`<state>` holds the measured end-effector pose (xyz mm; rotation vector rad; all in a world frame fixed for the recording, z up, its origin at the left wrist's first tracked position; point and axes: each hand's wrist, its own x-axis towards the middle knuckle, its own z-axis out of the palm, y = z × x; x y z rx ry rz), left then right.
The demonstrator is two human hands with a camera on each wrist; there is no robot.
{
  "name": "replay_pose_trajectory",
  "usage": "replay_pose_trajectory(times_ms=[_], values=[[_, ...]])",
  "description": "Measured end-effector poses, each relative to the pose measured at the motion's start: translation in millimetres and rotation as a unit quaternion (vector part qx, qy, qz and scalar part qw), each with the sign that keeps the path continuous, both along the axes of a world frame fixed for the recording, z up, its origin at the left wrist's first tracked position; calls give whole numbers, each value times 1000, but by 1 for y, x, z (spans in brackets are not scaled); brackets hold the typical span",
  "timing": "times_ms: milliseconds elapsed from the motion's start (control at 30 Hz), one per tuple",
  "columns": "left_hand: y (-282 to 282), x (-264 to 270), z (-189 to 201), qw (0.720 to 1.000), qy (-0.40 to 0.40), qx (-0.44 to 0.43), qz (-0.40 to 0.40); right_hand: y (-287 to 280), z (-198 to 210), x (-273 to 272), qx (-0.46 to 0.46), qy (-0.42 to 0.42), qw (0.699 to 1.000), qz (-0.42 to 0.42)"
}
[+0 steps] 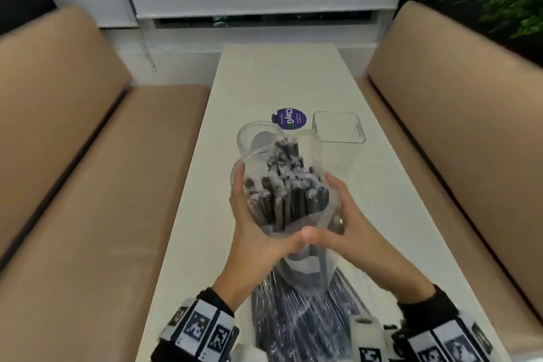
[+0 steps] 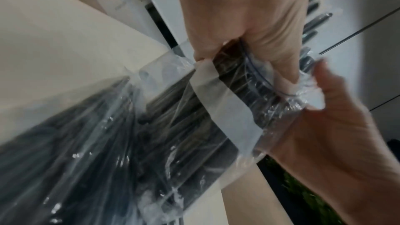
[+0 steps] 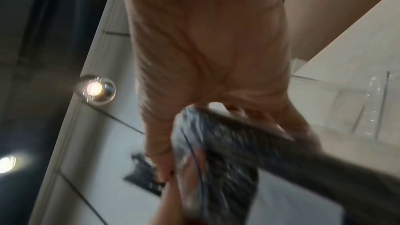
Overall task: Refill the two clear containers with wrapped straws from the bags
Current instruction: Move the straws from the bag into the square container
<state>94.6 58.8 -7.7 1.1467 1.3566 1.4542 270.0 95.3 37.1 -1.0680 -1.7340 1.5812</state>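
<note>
Head view, left to right: left hand (image 1: 258, 223) wraps the left side of a clear bag (image 1: 311, 161) of dark wrapped straws (image 1: 282, 197), fingers (image 1: 239, 182) curled up along the plastic, thumb at the bundle's lower front. Right hand (image 1: 349, 226) grips the right side, fingers (image 1: 333, 182) curled round the bundle through the film. Bag mouth points away, over a round clear container (image 1: 249, 135) at frame centre; square clear container (image 1: 338, 126) sits right of it, looks empty. Purple round label (image 1: 288, 118) lies on the worktop (image 1: 282, 79) just behind the round one. Second bag of straws (image 1: 296, 320) lies bottom centre under the wrists.

Left wrist view: both hands squeeze bag and straws together near a white band (image 2: 223, 103) (blurred).

Step looks like feeding straws into the round container. Best done by keeping the bundle squeezed tight, lining the bag mouth inside the rim before tilting, then easing the grip so straws slide out together; loose film could snag or spill straws onto the worktop.
</note>
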Motion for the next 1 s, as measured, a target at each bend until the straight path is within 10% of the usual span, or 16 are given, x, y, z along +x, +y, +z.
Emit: replay_pose_trajectory(times_ms=[200,500,900,1000], values=[[0,-34,8,980,-18,-107,-169,12,-25,9,-22,24,997,-67],[12,-49,49,983,115,-70,-128,16,-10,1,-39,249,961,-110],[-15,-42,15,948,288,35,-133,8,1,0,-147,168,945,-237],[-15,-40,21,953,223,34,-201,14,8,-7,-164,179,948,-207]])
